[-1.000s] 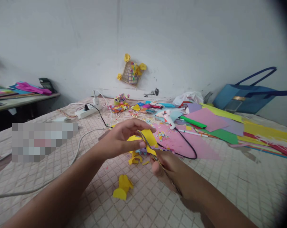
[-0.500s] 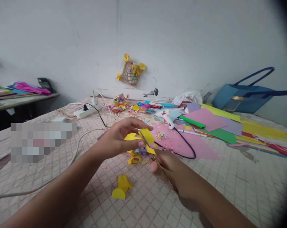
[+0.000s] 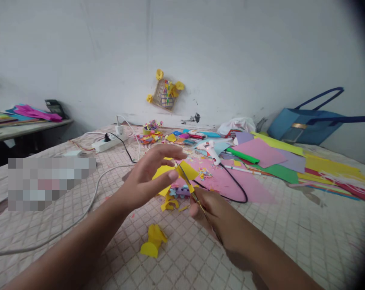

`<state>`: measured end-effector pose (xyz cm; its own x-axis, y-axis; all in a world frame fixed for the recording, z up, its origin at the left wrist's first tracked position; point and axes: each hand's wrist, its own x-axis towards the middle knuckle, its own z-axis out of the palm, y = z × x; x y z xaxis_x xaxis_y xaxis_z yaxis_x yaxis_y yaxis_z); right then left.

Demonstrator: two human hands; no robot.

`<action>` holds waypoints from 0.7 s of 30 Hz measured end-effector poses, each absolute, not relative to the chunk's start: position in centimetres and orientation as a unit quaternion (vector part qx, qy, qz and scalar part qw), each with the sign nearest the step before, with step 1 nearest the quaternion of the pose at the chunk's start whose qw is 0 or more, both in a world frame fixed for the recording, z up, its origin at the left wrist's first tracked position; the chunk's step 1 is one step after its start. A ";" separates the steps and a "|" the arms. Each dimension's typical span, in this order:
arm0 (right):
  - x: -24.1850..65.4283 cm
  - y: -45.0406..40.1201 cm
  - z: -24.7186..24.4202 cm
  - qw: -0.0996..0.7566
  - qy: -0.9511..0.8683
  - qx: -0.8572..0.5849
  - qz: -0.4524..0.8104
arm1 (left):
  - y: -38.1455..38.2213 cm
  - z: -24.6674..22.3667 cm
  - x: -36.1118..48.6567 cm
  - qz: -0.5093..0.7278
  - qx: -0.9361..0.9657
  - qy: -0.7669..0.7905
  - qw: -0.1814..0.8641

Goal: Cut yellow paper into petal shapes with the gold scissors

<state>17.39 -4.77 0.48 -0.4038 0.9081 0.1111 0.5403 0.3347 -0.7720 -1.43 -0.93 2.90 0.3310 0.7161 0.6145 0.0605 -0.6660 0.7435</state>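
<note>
My right hand (image 3: 212,211) is closed on a pair of scissors (image 3: 197,199), blades pointing up and to the left. A piece of yellow paper (image 3: 188,170) is at the blades. My left hand (image 3: 153,175) is beside it, thumb and fingers apart, with thumb tip close to the paper's left edge. More yellow paper (image 3: 159,174) shows behind the left hand, partly hidden by it. Yellow cut scraps (image 3: 169,204) lie beneath the hands. Nearer to me, a curled yellow paper piece (image 3: 153,240) rests on the patterned cloth.
A white glue gun (image 3: 211,152) lies on pink paper (image 3: 230,183), its black cord curving right. Coloured sheets (image 3: 263,152) and a blue bag (image 3: 306,125) are on the right. A power strip (image 3: 109,143) with cables stands at the left. A decorated frame (image 3: 166,94) hangs on the wall.
My left hand has drawn slightly left, and its fingers have spread away from the yellow paper at the scissors. My right hand still grips the scissors. The view has shifted slightly.
</note>
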 end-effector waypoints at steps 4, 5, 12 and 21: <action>17.4 -4.6 0.3 0.273 -0.771 -0.465 0.340 | -0.9 3.1 -1.8 0.498 0.776 0.328 0.208; 17.3 -4.5 0.4 0.275 -0.772 -0.460 0.340 | -1.0 3.1 -1.8 0.479 0.788 0.335 0.193; 17.3 -4.3 0.5 0.273 -0.791 -0.445 0.319 | -1.3 3.3 -1.2 0.421 0.818 0.354 0.169; 17.5 -3.9 0.2 0.271 -0.805 -0.438 0.294 | -1.3 2.9 -0.7 0.427 0.822 0.345 0.153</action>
